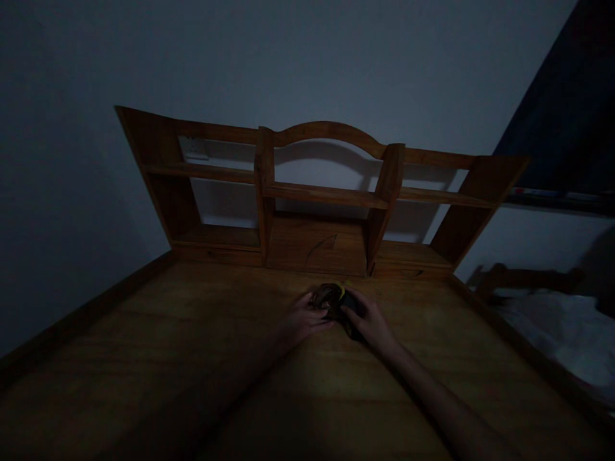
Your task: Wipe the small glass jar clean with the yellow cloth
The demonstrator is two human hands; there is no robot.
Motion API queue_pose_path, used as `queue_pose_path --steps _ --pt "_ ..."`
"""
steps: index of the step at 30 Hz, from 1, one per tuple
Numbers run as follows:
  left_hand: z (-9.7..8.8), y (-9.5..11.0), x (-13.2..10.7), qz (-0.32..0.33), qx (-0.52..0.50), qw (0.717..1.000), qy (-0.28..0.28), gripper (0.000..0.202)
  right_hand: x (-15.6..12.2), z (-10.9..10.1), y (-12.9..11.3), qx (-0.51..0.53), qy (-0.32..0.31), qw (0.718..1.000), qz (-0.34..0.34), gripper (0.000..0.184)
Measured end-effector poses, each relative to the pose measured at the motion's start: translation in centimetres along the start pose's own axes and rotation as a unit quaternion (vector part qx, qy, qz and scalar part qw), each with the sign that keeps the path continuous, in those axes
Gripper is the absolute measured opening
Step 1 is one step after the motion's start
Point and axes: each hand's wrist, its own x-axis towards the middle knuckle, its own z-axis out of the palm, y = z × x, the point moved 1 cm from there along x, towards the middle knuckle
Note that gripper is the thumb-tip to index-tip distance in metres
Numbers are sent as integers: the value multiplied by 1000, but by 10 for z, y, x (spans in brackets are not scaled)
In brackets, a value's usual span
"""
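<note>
Near the back of the wooden desk [307, 397], both hands are closed around a small dark object. Its left part is a glossy brown rounded piece [327, 296], and my left hand [306, 319] grips this from the left side. On the right is a black piece with a yellow edge [353, 306], which my right hand [372, 322] holds with the thumb across its front. The two pieces touch or are joined; in the dim light I cannot tell which, nor what kind of thing it is.
A wooden shelf unit [327, 195] with an arched top rail stands along the desk's back edge. Behind its left section is a wall socket [196, 150]. To the right of the desk are a wooden chair back [533, 278] and white cloth or plastic [562, 330]. A dark window [567, 115] is at upper right.
</note>
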Motion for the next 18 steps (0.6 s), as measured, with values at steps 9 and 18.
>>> queue_pose_path --steps 9,18 --pt "-3 -3 2 -11 22 1000 -3 78 -7 2 -15 -181 25 978 -95 40" --pt "2 -5 0 -14 71 997 9 71 -8 -6 -12 -180 24 979 -94 34"
